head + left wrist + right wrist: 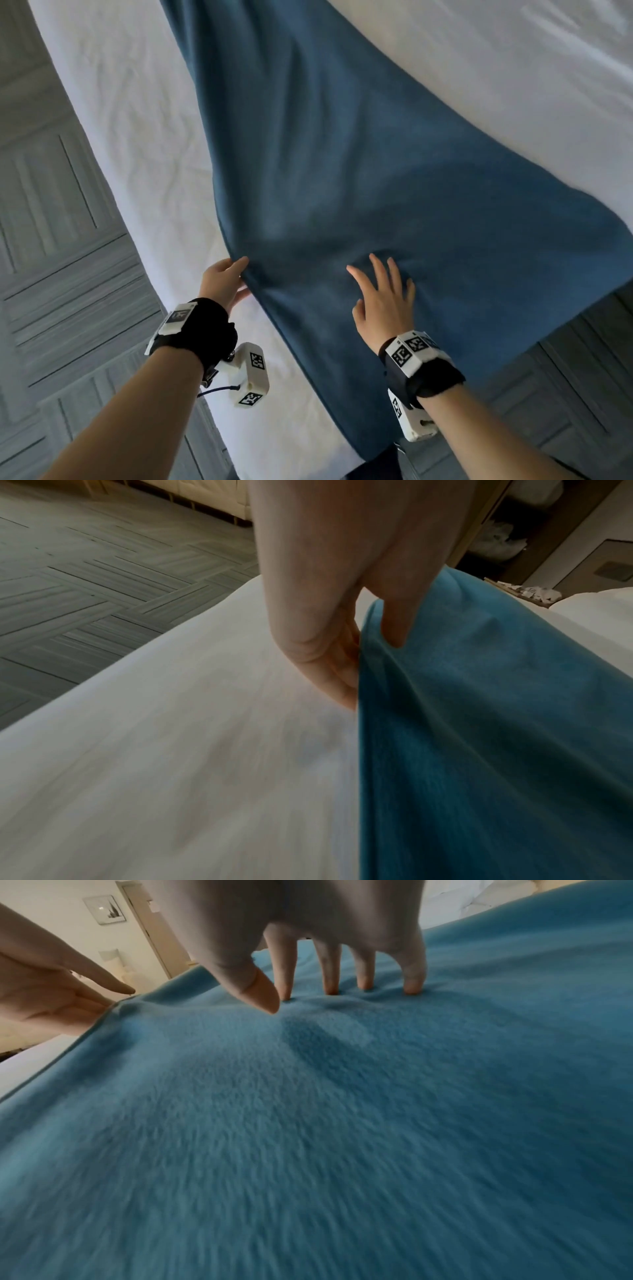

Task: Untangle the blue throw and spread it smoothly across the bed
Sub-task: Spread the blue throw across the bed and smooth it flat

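Observation:
The blue throw [342, 154] lies in a long diagonal band over the white bed [130, 102], its near end hanging over the bed's edge. My left hand [236, 277] pinches the throw's left edge, thumb on top and fingers underneath; the left wrist view shows that hand [342, 656] at the hem of the throw [479, 723]. My right hand [376, 284] lies on the throw with fingers spread. In the right wrist view its fingertips [330, 985] press into the throw [308, 1123], making small dents.
Grey wood-patterned floor [51, 240] runs along the bed's left side and shows below the throw at the lower right. White sheet [171, 750] stretches left of the throw. Furniture and shelves stand beyond the bed in the wrist views.

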